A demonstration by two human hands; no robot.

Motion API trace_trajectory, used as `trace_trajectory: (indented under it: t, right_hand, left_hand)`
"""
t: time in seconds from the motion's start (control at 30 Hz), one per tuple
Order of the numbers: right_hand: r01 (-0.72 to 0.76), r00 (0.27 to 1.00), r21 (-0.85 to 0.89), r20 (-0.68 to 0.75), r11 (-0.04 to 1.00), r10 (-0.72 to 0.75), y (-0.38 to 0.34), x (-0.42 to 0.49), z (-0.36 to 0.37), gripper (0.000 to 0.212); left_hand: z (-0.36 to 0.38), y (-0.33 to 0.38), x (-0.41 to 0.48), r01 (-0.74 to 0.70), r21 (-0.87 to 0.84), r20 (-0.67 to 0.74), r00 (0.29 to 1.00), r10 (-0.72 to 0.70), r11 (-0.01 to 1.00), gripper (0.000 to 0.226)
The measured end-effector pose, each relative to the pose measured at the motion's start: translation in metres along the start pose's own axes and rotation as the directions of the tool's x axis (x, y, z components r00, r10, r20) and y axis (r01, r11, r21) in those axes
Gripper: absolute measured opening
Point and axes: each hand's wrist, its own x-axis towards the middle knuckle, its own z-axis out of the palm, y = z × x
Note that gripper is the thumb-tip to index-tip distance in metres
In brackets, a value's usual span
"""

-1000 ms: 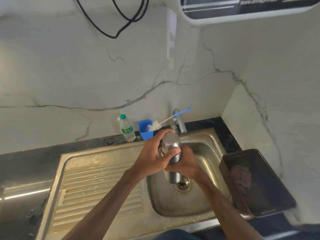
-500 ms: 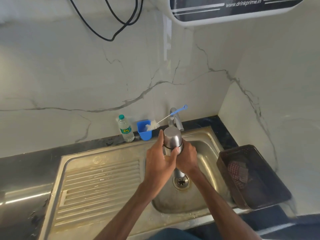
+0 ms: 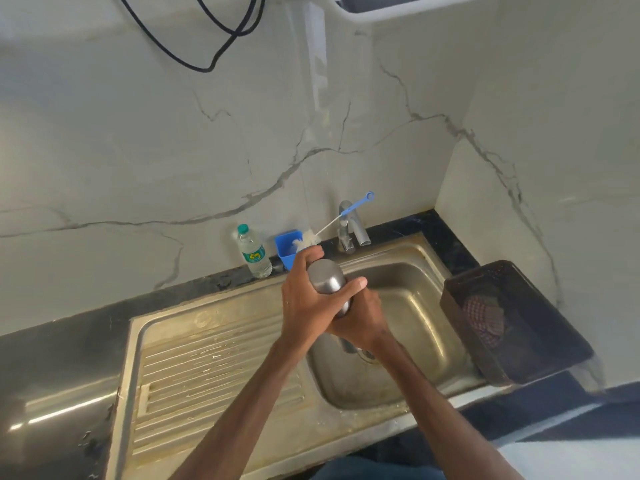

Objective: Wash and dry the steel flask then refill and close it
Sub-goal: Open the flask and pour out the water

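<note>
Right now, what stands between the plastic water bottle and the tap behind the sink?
A blue cup with a bottle brush leaning out of it toward the tap, seen in the head view.

Home kitchen, sink corner. Steel sink (image 3: 415,306) with ribbed drainboard (image 3: 214,368) set in dark stone counter (image 3: 52,358). Tap (image 3: 349,223) at back rim. Marble-look wall (image 3: 138,150) behind and at right. Plastic water bottle (image 3: 254,252), blue cup (image 3: 285,245) and bottle brush (image 3: 360,201) near tap. Dark basket (image 3: 554,355) holding checked cloth (image 3: 483,318) beside basin. White wall-mounted appliance (image 3: 398,12) above, only its lower edge in view; black cable (image 3: 207,46) loops down wall.
</note>
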Motion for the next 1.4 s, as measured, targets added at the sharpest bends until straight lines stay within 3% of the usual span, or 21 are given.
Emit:
trace_trajectory:
  t: [0.1,0.2,0.3,0.37,0.5,0.63,0.83,1.17,1.4]
  right_hand:
    - [0.01,0.999,0.011,-0.043,1.0,-0.009,-0.002,0.0,0.008,0.044]
    - [-0.003,0.999,-0.038,-0.046,0.999,0.001,-0.003,0.005,0.007,0.033]
    - [-0.027,0.998,-0.049,-0.059,0.998,0.024,-0.004,0.009,-0.002,0.023]
    - [-0.027,0.996,0.003,-0.086,1.0,0.027,-0.004,0.009,-0.009,0.029]
    - [-0.021,0.997,0.01,-0.078,1.0,0.022,0.002,0.013,-0.011,0.036]
    - [-0.009,0.998,-0.031,-0.055,0.999,0.007,0.005,0.016,-0.007,0.037]
    - [0.033,0.999,-0.047,0.022,0.998,-0.032,-0.007,0.014,0.0,0.045]
    - [-0.021,0.999,0.005,-0.027,1.0,0.021,0.002,0.019,-0.013,0.039]
    - [-0.025,0.999,-0.03,-0.022,0.999,0.025,0.005,0.016,-0.007,0.046]
  left_hand:
    - [-0.004,0.001,0.003,-0.055,-0.102,0.056,0.997,0.061,0.993,0.08]
    - [-0.007,-0.007,0.001,-0.099,-0.142,0.092,0.989,0.112,0.985,0.074]
    - [-0.012,-0.02,-0.004,-0.067,-0.209,0.187,0.976,0.107,0.976,0.075]
    - [-0.017,-0.026,-0.006,-0.037,-0.269,0.212,0.973,0.096,0.962,0.075]
    - [-0.021,-0.029,-0.004,-0.037,-0.302,0.143,0.986,0.083,0.953,0.067]
    - [-0.018,-0.022,0.006,0.003,-0.224,0.031,0.999,0.005,0.975,0.068]
    - [-0.005,-0.005,0.017,-0.029,-0.261,0.008,0.999,0.032,0.965,0.068]
    - [-0.015,-0.024,0.007,-0.048,-0.303,0.136,0.986,0.093,0.952,0.061]
    - [-0.025,-0.02,0.014,-0.066,-0.305,0.046,0.995,0.083,0.95,0.066]
